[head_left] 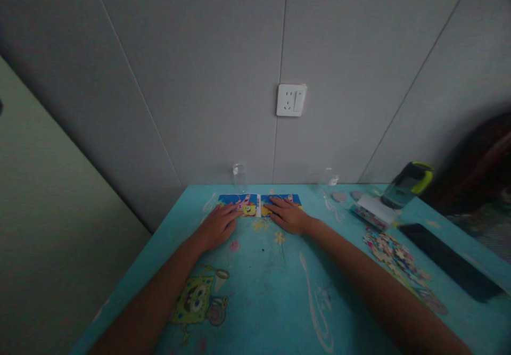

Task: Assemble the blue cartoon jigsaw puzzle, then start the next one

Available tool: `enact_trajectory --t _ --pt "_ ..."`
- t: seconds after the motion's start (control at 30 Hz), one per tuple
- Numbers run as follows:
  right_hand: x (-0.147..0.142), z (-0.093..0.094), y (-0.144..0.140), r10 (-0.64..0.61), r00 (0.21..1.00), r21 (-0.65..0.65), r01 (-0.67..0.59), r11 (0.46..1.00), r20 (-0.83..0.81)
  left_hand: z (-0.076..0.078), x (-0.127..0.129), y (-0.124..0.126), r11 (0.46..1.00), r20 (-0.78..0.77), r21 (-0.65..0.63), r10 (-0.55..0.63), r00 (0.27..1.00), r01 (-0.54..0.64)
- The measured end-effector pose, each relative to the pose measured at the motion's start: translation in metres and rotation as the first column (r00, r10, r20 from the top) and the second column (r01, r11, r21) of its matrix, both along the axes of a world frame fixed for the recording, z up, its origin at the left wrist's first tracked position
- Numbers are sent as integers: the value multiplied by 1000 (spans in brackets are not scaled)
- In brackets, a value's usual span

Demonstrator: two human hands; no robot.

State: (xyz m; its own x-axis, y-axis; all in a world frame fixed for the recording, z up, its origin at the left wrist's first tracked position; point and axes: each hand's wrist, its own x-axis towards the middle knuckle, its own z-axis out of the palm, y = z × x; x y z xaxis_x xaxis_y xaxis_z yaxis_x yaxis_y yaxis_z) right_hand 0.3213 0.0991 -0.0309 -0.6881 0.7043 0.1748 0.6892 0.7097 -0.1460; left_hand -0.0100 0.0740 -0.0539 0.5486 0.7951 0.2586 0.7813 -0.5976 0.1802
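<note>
A blue sheet with printed cartoon figures (248,201) lies flat near the table's far edge, with a white strip bearing a barcode down its middle. It looks like an opened booklet or cover; I cannot tell which. On its left part rest the fingertips of my left hand (219,225), stretched out and palm down. My right hand (290,216) lies across the right part with its fingers spread, hiding some of the print. Neither hand grips anything.
Two clear glasses (239,178) stand by the wall. At right are grey discs (339,197), a small printed box (373,212), a bottle with a yellow-green handle (405,187), piled jigsaw pieces (395,251) and a long dark flat object (449,262). A cartoon-printed cover (255,291) spans the table.
</note>
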Motion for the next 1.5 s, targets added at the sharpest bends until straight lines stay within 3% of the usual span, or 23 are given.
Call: enact_trajectory --t 0.13,0.27,0.37,0.43,0.5,0.6,0.77,0.93,1.07,1.3,1.37,1.43,1.5 --pt "10 14 -13 -11 1000 81 13 997 -26 1 -1 -5 999 -9 26 -17 1000 18" --pt "64 31 -49 -158 983 221 176 959 -97 4 0 -6 997 9 63 -41 999 40" --pt "132 37 -81 -322 934 308 355 883 -152 6 1 -7 995 37 88 -58 998 55" --pt "177 37 -99 -469 873 409 480 776 -136 9 3 -8 993 56 98 -68 996 63" --pt "212 36 -112 -591 802 412 569 711 -88 14 12 -11 993 68 99 -76 995 69" --pt "239 31 -120 -667 744 314 644 698 -43 22 41 -18 994 75 83 -81 994 74" --pt "237 20 -118 -695 718 232 682 694 -34 30 129 -16 992 22 -37 -123 992 124" --pt "235 11 -114 -718 694 182 714 676 -53 32 194 10 984 -17 -178 -4 1000 1" --pt "241 3 -115 -744 662 159 748 645 -91 26 206 19 962 -59 -269 37 998 -52" --pt "246 2 -118 -783 555 172 832 527 -283 18 206 26 948 -63 -313 37 997 -55" --pt "245 5 -119 -690 535 102 820 563 -487 16 206 30 945 -42 -323 36 998 -48" --pt "241 7 -121 -539 459 -6 758 652 -706 15 206 32 940 -11 -339 37 999 -38" --pt "236 10 -123 -434 363 -100 661 744 -825 16 205 34 934 34 -357 46 998 -31"
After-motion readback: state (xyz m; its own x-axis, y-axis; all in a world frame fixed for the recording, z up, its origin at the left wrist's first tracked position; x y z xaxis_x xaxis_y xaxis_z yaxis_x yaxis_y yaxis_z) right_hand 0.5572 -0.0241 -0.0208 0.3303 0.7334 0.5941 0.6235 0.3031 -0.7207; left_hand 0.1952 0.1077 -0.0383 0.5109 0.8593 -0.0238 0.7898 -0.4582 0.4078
